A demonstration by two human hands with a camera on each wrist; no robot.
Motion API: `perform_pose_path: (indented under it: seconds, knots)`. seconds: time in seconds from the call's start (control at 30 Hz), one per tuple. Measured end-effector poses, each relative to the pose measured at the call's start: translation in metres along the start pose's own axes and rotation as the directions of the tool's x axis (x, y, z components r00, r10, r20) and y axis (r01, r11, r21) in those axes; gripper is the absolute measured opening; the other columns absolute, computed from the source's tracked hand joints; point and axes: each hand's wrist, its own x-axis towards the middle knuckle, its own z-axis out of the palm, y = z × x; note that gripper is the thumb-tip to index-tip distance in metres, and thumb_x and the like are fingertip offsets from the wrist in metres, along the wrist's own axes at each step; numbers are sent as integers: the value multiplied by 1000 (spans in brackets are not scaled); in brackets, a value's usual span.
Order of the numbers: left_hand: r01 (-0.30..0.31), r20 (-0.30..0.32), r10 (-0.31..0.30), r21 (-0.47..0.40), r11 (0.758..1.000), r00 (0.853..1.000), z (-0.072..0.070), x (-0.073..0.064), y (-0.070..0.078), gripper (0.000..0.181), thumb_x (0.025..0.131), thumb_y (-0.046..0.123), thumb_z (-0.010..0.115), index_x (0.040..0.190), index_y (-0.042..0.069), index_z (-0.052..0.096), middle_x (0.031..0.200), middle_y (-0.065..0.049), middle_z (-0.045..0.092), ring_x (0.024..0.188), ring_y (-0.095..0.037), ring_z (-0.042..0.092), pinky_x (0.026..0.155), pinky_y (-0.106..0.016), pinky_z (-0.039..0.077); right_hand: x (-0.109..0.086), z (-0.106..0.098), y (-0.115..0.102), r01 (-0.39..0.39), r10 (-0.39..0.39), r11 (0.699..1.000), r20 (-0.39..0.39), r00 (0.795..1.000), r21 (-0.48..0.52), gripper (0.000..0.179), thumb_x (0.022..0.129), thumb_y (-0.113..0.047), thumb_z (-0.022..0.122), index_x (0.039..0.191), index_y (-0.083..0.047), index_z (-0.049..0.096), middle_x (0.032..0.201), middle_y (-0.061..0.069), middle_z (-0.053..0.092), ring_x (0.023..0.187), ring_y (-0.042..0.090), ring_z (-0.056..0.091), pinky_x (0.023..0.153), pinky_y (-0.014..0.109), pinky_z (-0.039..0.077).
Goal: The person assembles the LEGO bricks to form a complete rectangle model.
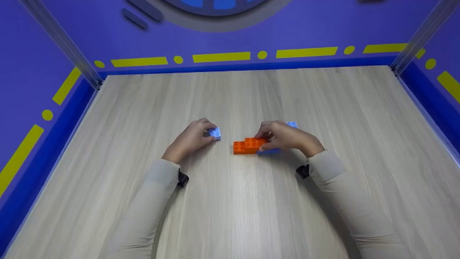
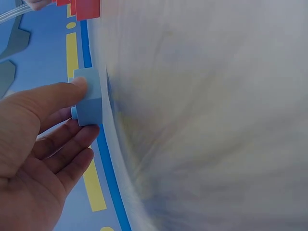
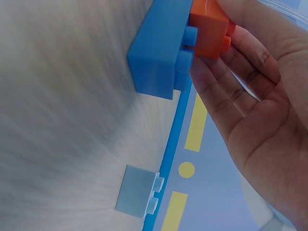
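Observation:
My left hand [image 1: 194, 137] pinches a small light blue toy brick [image 1: 216, 133] between thumb and fingers. In the left wrist view that brick [image 2: 90, 108] shows its side, its studs turned toward the palm. To the right, my right hand [image 1: 284, 135] grips the upper orange brick [image 1: 251, 144] of a low stack. Under it lie another orange brick [image 1: 238, 147], sticking out at the left, and a darker blue brick [image 1: 269, 151] at the right. The right wrist view shows the blue brick [image 3: 156, 57] below the orange one [image 3: 209, 26]; fingers partly hide the stack.
A second light blue brick [image 1: 291, 124] stands on the wooden table [image 1: 230, 208] just behind my right hand, partly covered by it. Blue-purple panels with yellow markings [image 1: 221, 57] close off the back and both sides.

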Motion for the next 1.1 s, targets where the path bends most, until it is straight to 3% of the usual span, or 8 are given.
perform_pose_path:
  seconds: [0.5,0.83,1.1]
  knots:
    - [-56,25,58,-52,997,998,-1,-1,15,31,88,13,69,118,5,67,112,-4,62,106,-20,58,96,-37,50,0,1,1,-9,9,1000,-1,1000,-4,29,81,-14,76,108,-8,69,106,5,62,101,22,63,90,38,53]
    - [-196,19,198,-96,976,980,1,1,22,28,85,6,69,112,1,68,108,-11,64,102,-24,59,94,-41,50,1,1,1,-14,14,1000,-1,1000,-5,29,81,-14,77,109,-8,70,105,5,63,100,22,63,90,38,54]
    - [-232,43,239,-126,965,970,4,1,30,26,85,6,68,111,2,68,107,-10,64,101,-24,58,94,-41,50,0,1,1,-5,5,1000,-1,1000,-6,29,81,-15,77,108,-8,70,106,6,63,99,22,62,90,39,53]
